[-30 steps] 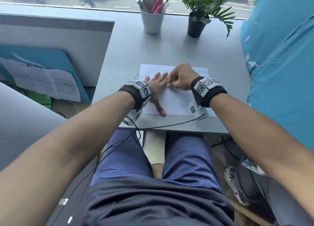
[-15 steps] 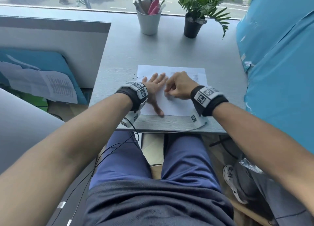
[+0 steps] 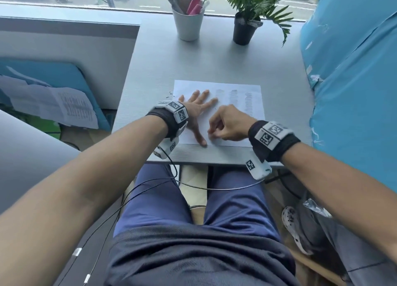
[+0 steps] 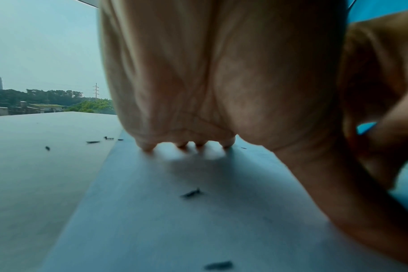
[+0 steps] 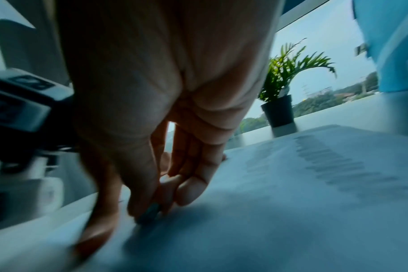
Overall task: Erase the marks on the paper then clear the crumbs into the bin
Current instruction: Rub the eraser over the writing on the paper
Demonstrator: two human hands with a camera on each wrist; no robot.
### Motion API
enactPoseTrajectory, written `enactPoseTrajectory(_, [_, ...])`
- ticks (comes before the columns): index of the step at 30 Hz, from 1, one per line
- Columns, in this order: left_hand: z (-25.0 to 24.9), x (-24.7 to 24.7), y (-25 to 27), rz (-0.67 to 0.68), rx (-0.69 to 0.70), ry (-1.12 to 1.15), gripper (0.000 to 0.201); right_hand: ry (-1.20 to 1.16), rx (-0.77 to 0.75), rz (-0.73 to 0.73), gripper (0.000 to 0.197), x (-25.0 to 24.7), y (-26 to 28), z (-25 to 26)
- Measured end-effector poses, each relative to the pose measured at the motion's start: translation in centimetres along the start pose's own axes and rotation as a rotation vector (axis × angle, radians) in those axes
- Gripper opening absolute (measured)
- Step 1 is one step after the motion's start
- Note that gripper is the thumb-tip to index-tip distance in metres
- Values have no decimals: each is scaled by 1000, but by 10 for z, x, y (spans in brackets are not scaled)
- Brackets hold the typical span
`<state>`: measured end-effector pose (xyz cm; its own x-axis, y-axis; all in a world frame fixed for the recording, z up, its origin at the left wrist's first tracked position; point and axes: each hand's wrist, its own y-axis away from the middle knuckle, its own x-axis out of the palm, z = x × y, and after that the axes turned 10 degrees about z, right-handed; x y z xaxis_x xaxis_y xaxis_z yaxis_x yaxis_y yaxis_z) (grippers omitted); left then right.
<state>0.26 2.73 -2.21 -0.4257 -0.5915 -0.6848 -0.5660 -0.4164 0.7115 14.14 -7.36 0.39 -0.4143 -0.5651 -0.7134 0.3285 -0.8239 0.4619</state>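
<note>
A white sheet of paper [image 3: 238,113] lies on the grey desk [image 3: 214,58], with grey pencil marks [image 3: 249,105] down its right side and fainter smudges [image 3: 233,92] near the top. My left hand [image 3: 197,107] lies flat on the paper's left half, fingers spread. My right hand [image 3: 217,133] pinches a small eraser [image 5: 149,213] and presses it on the paper near the front edge. Dark eraser crumbs [image 4: 191,193] lie on the paper and on the desk left of the sheet [image 3: 169,94]. No bin is in view.
A white cup of pens [image 3: 188,21] and a potted plant [image 3: 245,27] stand at the desk's far edge by the window. A blue cushion [image 3: 354,81] borders the desk on the right. Cables hang below the front edge over my lap.
My right hand has moved from the paper's upper middle toward me, down to the front edge. The left hand stays flat on the sheet.
</note>
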Motion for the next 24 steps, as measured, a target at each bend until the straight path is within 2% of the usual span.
enactPoseTrajectory(1, [0,0,0,5,-2,-4,157,8,-6,-14,5,-4,-1,-2])
enactPoseTrajectory(5, [-4,-3,3,40,-16,-25,150,-20,99,-289,6,-34,-17,-26])
enactPoseTrajectory(7, [-6,-4,3,45,-24,-35,148,-24,95,-257,6,-26,-11,-23])
enactPoseTrajectory(10, [-7,-4,1,38,-37,-57,151,-23,-8,-35,5,1,8,-6])
enactPoseTrajectory(11, [-7,-5,1,37,-42,-61,152,-16,-30,-8,5,2,8,-7])
enactPoseTrajectory(15, [-10,-6,2,43,-50,-56,152,-46,104,-244,8,-30,-10,-30])
enactPoseTrajectory(17, [-10,-4,2,38,-53,-61,152,-62,92,-235,7,-24,-9,-28])
enactPoseTrajectory(20, [-9,-5,-1,34,-64,-68,154,-26,15,-79,7,-4,1,-16])
enactPoseTrajectory(24, [-12,-5,0,24,-61,-51,153,-81,110,-247,6,-19,-2,-30])
